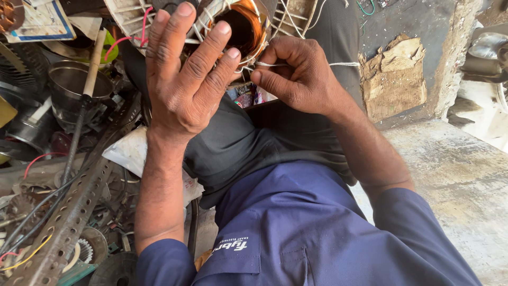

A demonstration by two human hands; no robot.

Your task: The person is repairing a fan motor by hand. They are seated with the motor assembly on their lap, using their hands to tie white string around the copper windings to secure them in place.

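Observation:
A motor stator with copper winding (244, 24) and white insulating ties rests on my lap at the top centre. My left hand (185, 79) is raised in front of it, fingers spread and extended, fingertips touching the winding's rim. My right hand (296, 74) pinches a thin white string (344, 64) that runs off to the right from the winding. My dark trousers and blue shirt fill the lower middle.
On the left lies clutter: a metal pot (69, 85), a wooden-handled tool (87, 79), a perforated metal strip (69, 217), loose wires and motor parts. A torn cardboard piece (394, 74) lies at the right on a worn concrete floor (455, 175).

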